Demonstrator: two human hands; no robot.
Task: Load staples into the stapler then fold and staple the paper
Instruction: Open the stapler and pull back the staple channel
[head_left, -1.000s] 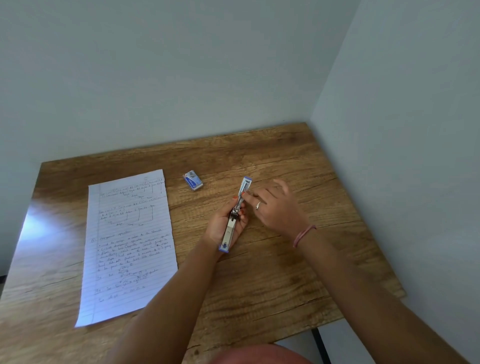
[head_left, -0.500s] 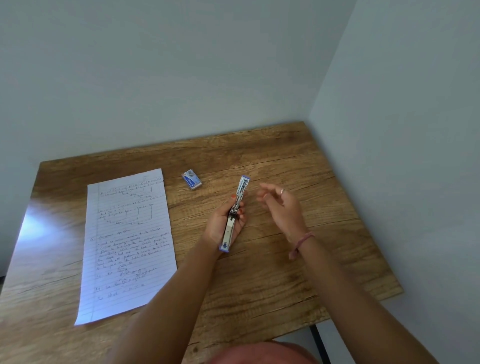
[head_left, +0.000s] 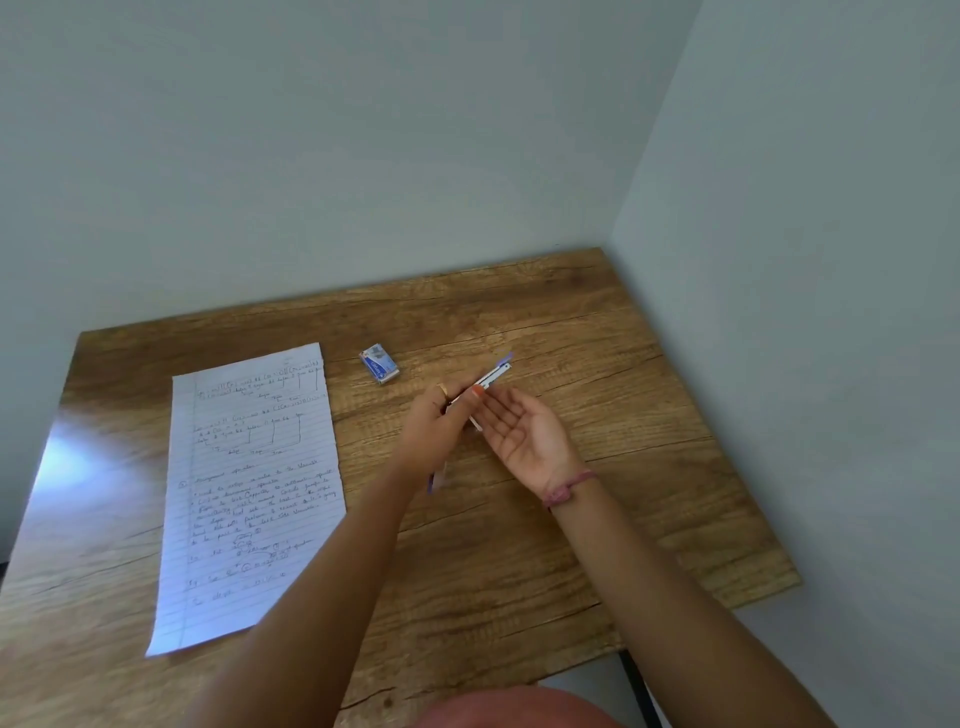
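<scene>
My left hand (head_left: 431, 436) grips a slim silver and purple stapler (head_left: 493, 375) swung open; its far end points up and to the right, and its near end pokes out below my palm. My right hand (head_left: 524, 431) lies palm up beside it, fingers spread, just under the stapler's middle; a thin metal piece shows at the fingertips, and I cannot tell whether it rests on them. A small blue staple box (head_left: 380, 364) lies on the wooden table (head_left: 571, 519) behind my left hand. A lined, handwritten sheet of paper (head_left: 249, 488) lies flat on the left.
The table stands in a corner, with a wall along its back edge and another along its right edge. Its near right corner (head_left: 789, 582) drops off to the floor. A dark table leg (head_left: 639, 691) shows below the front edge.
My left hand has rolled over and tilted the stapler further right. My right hand has turned from palm down to palm up and slid under the stapler.
</scene>
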